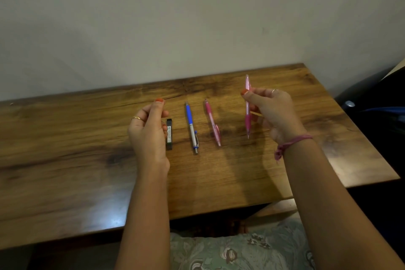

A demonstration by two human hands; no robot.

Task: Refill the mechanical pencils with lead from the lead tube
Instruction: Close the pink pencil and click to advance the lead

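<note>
My right hand (pixel 271 112) holds a pink mechanical pencil (pixel 247 105) above the wooden table (pixel 65 160), the pencil nearly upright with its tip pointing down. On the table lie a second pink pencil (pixel 212 121) and, left of it, a blue and silver pencil (pixel 192 127). The black lead tube (pixel 169 136) lies left of those, partly hidden by my left hand (pixel 149 129). That hand hovers beside the tube with fingers loosely curled and grips nothing.
The table stands against a plain wall (pixel 175 17). Its right edge (pixel 361 138) drops off beside dark objects (pixel 377 103) on the floor side. My lap in patterned cloth (pixel 241 250) lies below the front edge.
</note>
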